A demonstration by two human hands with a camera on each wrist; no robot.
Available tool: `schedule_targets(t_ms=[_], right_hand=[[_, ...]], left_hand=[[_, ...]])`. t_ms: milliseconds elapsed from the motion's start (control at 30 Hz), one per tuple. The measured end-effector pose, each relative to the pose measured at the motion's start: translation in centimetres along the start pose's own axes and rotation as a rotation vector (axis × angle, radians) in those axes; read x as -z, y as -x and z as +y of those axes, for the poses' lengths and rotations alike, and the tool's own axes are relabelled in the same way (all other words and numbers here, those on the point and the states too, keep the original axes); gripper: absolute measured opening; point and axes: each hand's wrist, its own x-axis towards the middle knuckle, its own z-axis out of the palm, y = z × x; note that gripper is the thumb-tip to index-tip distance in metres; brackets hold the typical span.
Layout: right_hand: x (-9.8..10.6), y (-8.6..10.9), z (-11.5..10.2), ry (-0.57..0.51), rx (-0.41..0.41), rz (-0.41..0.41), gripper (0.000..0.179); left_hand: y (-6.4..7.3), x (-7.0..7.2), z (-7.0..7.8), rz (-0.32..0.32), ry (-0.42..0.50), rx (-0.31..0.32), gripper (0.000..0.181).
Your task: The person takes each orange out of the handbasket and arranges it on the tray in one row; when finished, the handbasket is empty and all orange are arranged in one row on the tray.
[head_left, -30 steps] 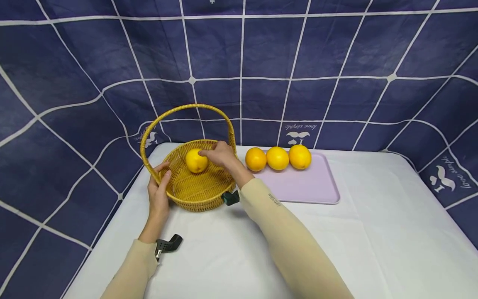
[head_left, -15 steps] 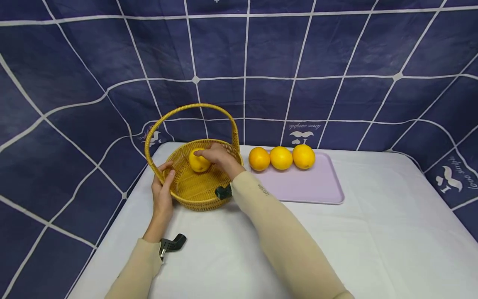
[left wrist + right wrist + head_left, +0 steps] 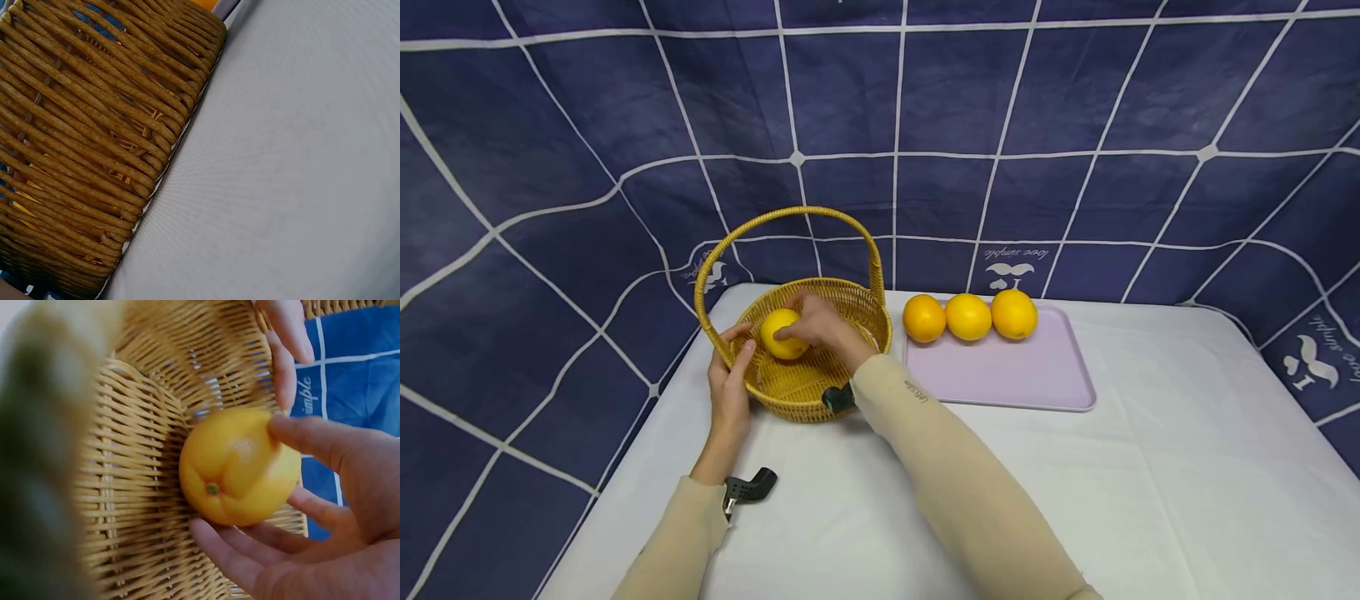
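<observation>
A round wicker basket (image 3: 793, 387) with a tall arched handle stands on the white cloth at the left. My left hand (image 3: 730, 400) grips its left rim, thumb inside. Within the basket is an orange (image 3: 782, 333), near the left wall. My right hand (image 3: 822, 321) holds that orange, the thumb on top and the fingers underneath, as the right wrist view shows. There the orange (image 3: 237, 465) has its stem end toward the camera, with left-hand fingers at the rim beyond. Basket weave (image 3: 94, 125) fills the left side of the left wrist view.
Right of the basket lies a lilac tray (image 3: 1000, 375). Three oranges (image 3: 968, 317) sit in a row along its back edge. A blue checked cloth (image 3: 955, 108) hangs behind and beside the white-covered table (image 3: 1150, 467). The basket's handle (image 3: 790, 212) arches above the right hand.
My right hand has carried the orange a little left and nearer me inside the basket. The left hand still holds the rim. The whole head view has shifted slightly.
</observation>
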Motion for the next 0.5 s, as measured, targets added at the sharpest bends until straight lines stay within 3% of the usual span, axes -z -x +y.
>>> schedule_targets(t_ms=[200,500], right_hand=[[-0.5,0.1,-0.2,-0.003,-0.012,-0.153,0.069],[-1.2,0.2,0.0,0.17,0.056,-0.112,0.072]], left_hand=[[0.0,-0.1,0.0,0.002,0.012,-0.002,0.041],[0.1,-0.1,0.0,-0.011,0.043,-0.003,0.041]])
